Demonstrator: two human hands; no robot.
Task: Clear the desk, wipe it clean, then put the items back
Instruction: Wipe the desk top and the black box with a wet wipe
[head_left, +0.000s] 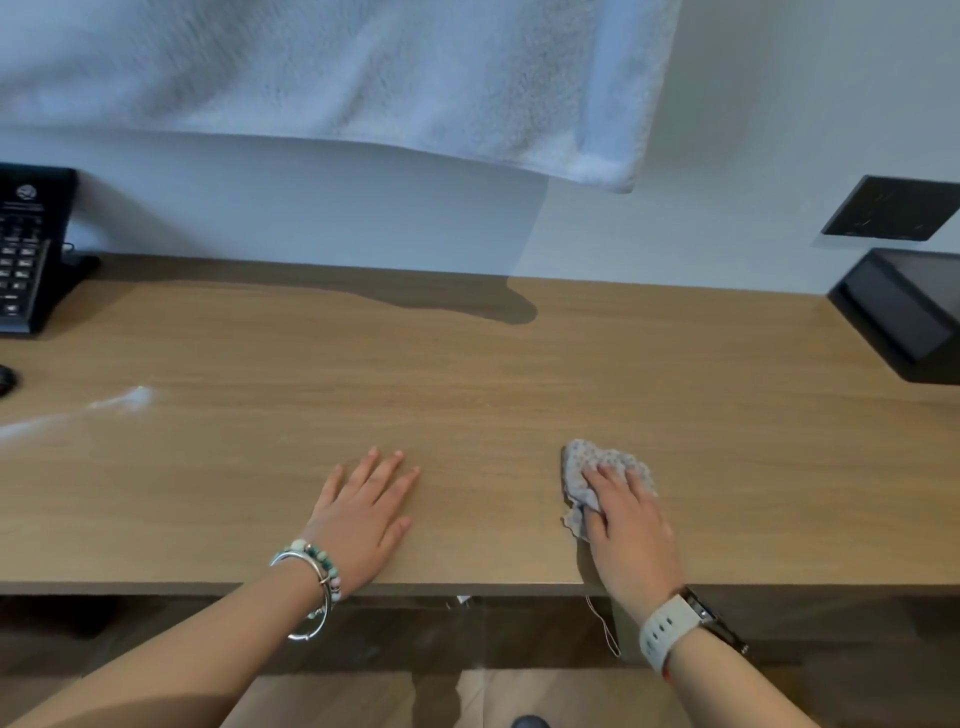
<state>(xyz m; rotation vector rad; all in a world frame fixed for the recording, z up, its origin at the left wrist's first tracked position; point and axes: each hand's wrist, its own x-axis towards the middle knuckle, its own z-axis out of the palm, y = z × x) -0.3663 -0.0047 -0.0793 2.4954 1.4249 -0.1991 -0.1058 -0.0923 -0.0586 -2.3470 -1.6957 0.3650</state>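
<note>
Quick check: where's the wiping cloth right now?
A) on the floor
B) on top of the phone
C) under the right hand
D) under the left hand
C: the right hand presses down on the grey cloth on the desk, while the left hand lies flat on bare wood.

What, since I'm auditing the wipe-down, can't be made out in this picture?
Head view only.
The telephone is cut off by the left edge; its key labels are too small.
The black device is cut off by the right edge.
The cloth is partly hidden under the right hand.
The wall is largely hidden by a blurred white towel.
</note>
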